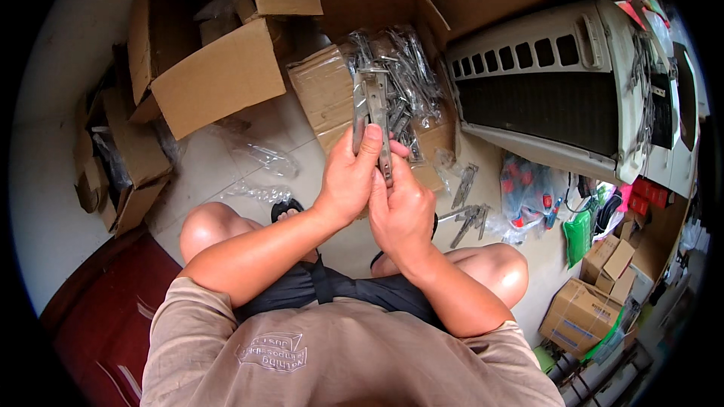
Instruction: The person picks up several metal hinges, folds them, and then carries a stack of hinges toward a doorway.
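Observation:
Both hands are closed around a bundle of long, slotted metal brackets (pixel 375 98), held upright over the front of an open carton. My left hand (pixel 345 181) grips them from the left, its thumb pressed along the front. Around the lower end wraps my right hand (pixel 403 215), close against the left one. Whether each hand holds a separate piece is hidden by the fingers. Behind them, plastic-wrapped metal brackets (pixel 413 68) fill the carton (pixel 320 90). Several loose brackets (pixel 471 220) lie on the floor to the right of my right hand.
Another open cardboard box (pixel 219 79) stands at the far left, with a smaller one (pixel 136 158) beside it. Clear plastic bags (pixel 260 158) litter the tiles. A large grey slatted unit (pixel 539 90) leans at the right; nearby are red-and-blue bagged items (pixel 520 185) and a taped carton (pixel 579 316).

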A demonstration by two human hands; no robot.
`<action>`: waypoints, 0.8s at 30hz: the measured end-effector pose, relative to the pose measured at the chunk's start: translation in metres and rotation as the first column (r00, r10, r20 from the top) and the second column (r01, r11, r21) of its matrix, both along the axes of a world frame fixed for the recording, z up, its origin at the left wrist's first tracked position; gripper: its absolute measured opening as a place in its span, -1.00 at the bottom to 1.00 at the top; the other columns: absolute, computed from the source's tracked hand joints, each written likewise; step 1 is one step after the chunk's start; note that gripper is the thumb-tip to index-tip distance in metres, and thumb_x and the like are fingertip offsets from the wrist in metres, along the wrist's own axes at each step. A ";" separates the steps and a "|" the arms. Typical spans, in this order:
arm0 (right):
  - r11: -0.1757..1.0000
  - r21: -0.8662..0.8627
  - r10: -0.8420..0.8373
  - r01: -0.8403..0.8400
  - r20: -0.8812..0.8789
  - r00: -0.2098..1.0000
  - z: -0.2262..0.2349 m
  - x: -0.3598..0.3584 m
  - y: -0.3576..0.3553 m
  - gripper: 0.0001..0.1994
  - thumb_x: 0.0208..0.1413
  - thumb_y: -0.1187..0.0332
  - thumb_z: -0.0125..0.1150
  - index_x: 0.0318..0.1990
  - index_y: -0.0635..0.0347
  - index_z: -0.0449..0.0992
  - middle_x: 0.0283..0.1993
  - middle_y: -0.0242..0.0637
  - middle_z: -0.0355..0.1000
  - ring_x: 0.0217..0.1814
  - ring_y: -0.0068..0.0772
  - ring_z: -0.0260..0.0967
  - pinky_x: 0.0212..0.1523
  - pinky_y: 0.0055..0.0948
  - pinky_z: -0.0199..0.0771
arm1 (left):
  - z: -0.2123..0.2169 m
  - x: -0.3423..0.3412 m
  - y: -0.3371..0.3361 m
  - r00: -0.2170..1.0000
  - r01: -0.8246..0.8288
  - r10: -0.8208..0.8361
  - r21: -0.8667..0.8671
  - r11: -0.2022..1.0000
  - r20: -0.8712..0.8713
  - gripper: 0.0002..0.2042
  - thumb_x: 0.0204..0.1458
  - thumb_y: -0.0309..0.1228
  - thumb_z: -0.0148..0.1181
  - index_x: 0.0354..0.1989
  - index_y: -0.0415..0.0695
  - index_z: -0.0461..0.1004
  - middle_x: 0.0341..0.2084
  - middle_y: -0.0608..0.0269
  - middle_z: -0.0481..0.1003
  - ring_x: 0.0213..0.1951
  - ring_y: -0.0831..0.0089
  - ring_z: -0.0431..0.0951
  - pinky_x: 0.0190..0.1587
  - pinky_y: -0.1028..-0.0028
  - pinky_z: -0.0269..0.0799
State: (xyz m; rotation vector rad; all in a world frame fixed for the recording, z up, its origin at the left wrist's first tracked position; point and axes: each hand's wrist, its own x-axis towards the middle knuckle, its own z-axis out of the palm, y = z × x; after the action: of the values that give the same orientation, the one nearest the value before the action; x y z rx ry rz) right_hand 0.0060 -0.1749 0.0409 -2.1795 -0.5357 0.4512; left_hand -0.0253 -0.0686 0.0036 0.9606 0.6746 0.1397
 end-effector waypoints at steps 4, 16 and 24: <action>0.998 -0.047 0.029 -0.030 -0.015 0.999 -0.002 -0.005 -0.002 -0.53 0.30 0.35 0.23 0.32 0.30 0.42 -0.29 0.09 0.61 -0.27 0.19 0.62 -0.27 0.01 0.60 | -0.004 -0.006 0.001 1.000 0.027 -0.027 0.039 0.999 -0.014 -0.55 0.48 0.02 -0.05 -0.03 -0.19 0.46 -0.25 0.21 0.65 -0.29 0.59 0.57 -0.21 0.51 0.55; 0.998 0.014 0.063 -0.061 -0.179 0.982 0.012 0.000 -0.012 -0.58 0.27 0.32 0.23 0.20 0.36 0.45 -0.31 0.06 0.62 -0.30 0.22 0.60 -0.26 0.08 0.57 | 0.006 -0.002 0.009 0.988 0.103 -0.106 -0.038 0.994 -0.108 -0.53 0.45 0.06 -0.01 -0.06 -0.20 0.47 -0.27 0.19 0.66 -0.34 0.57 0.59 -0.30 0.54 0.55; 0.987 -0.079 0.129 -0.142 -0.151 0.980 0.004 0.013 -0.018 -0.57 0.30 0.24 0.21 0.17 0.39 0.43 -0.40 0.10 0.58 -0.32 0.27 0.58 -0.25 0.14 0.55 | -0.008 0.001 0.009 0.983 0.146 -0.152 -0.064 0.987 -0.103 -0.46 0.46 0.12 -0.13 -0.02 -0.19 0.48 -0.24 0.16 0.67 -0.23 0.48 0.63 -0.11 0.45 0.58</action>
State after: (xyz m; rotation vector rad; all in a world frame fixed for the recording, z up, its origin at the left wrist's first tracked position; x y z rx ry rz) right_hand 0.0189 -0.1930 0.0450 -2.1816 -0.5960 0.7144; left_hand -0.0245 -0.0600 -0.0043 0.9663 0.6994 -0.0635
